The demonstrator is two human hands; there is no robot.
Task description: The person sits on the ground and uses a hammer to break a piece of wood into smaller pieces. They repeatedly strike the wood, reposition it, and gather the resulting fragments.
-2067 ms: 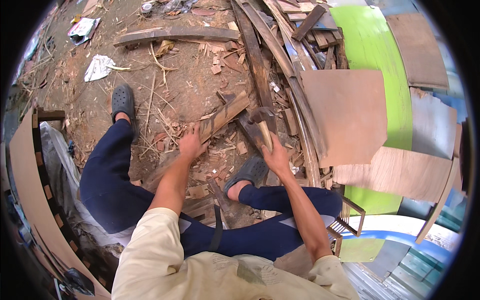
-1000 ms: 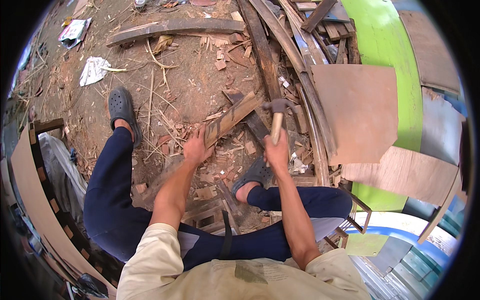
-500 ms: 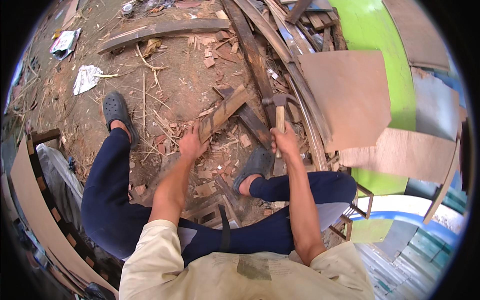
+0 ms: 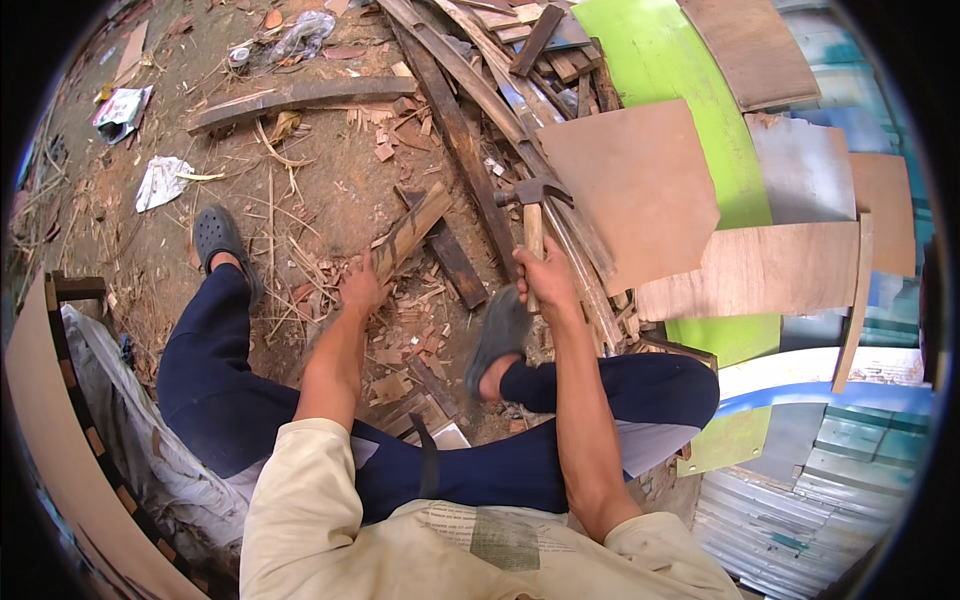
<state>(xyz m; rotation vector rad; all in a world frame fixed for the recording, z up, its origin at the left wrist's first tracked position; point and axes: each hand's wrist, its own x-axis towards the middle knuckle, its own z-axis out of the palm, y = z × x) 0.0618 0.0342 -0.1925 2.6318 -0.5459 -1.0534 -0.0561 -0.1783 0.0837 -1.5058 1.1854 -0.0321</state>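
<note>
My left hand (image 4: 362,287) is closed on the near end of a short, rough wooden block (image 4: 412,232), which lies aslant on the ground. Under the block, a darker plank (image 4: 456,268) crosses it. My right hand (image 4: 546,280) is wrapped round the wooden handle of a claw hammer (image 4: 533,222). The hammer is held to the right of the block, apart from it, its dark metal head toward the far side. My shoe (image 4: 497,343) stands just below the dark plank's near end.
Long boards (image 4: 455,140) and scrap timber lie piled at the far right. Beyond them are a brown sheet (image 4: 630,190), a lime-green panel (image 4: 650,60) and corrugated sheets (image 4: 790,520). Wood chips litter the dirt. A curved beam (image 4: 300,98) lies at the far side; a brown board (image 4: 60,430) stands left.
The view has shifted, so the ground and boards appear further left. The hammer, still in my right hand, is slightly further right of the dark plank. My left hand stays at the block's end.
</note>
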